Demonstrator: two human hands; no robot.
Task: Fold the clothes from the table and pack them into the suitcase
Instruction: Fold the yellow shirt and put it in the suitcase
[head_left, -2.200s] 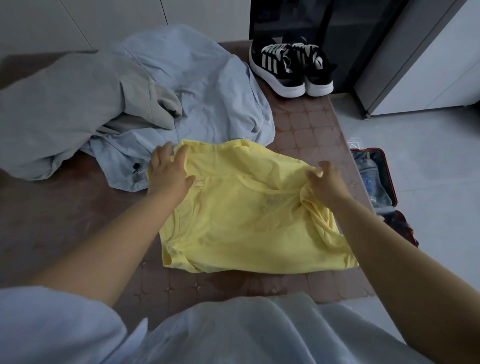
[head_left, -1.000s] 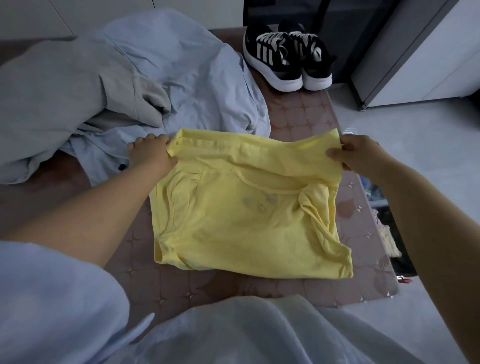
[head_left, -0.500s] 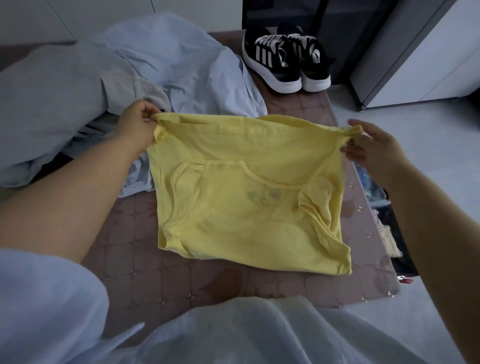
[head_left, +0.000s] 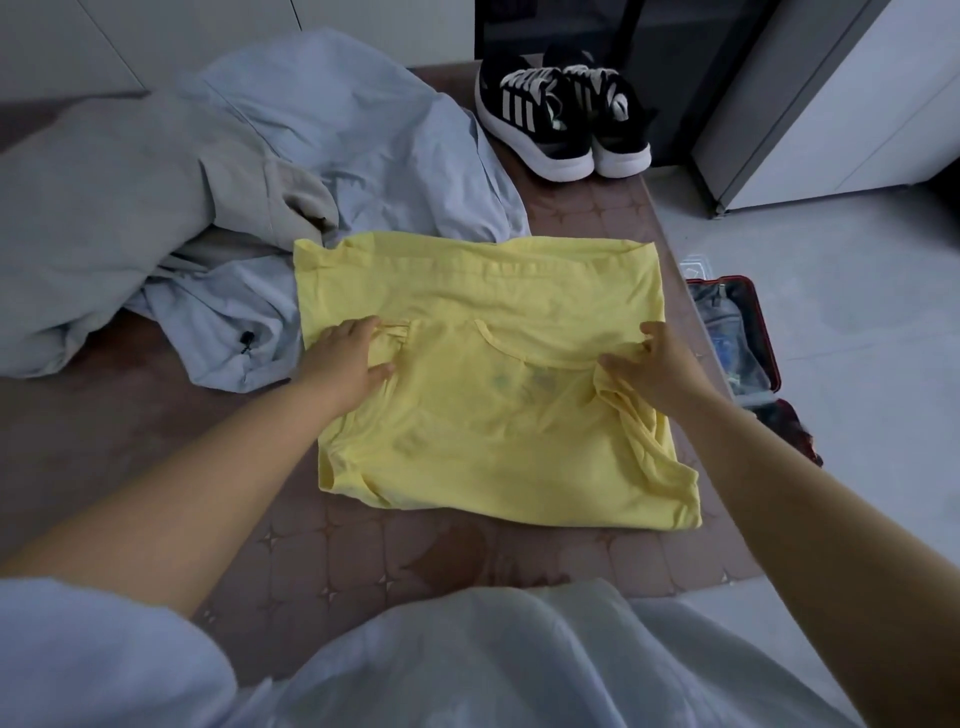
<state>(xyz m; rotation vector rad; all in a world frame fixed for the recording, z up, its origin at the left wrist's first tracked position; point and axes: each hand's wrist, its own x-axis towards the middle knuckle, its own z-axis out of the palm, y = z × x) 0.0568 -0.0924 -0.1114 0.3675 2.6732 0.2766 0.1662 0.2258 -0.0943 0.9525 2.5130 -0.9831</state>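
One yellow tee (head_left: 493, 441) half-folded: L hand (head_left: 348, 358) flat, R hand (head_left: 667, 364) pinching sleeve (head_left: 621, 410); grey+blue pile (head_left: 156, 208) unfolded, worktop (head_left: 156, 441) far edge.

One yellow shirt (head_left: 493, 405), one pale blue garment (head_left: 363, 145) and one grey garment (head_left: 130, 208) on one table (head_left: 363, 561). Two black shoes (head_left: 535, 124). One suitcase (head_left: 768, 332). Two hands: left hand (head_left: 348, 361), right hand (head_left: 662, 364).

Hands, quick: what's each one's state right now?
Left hand: open, pressing flat on the yellow shirt.
Right hand: pinching a fold of the yellow shirt.
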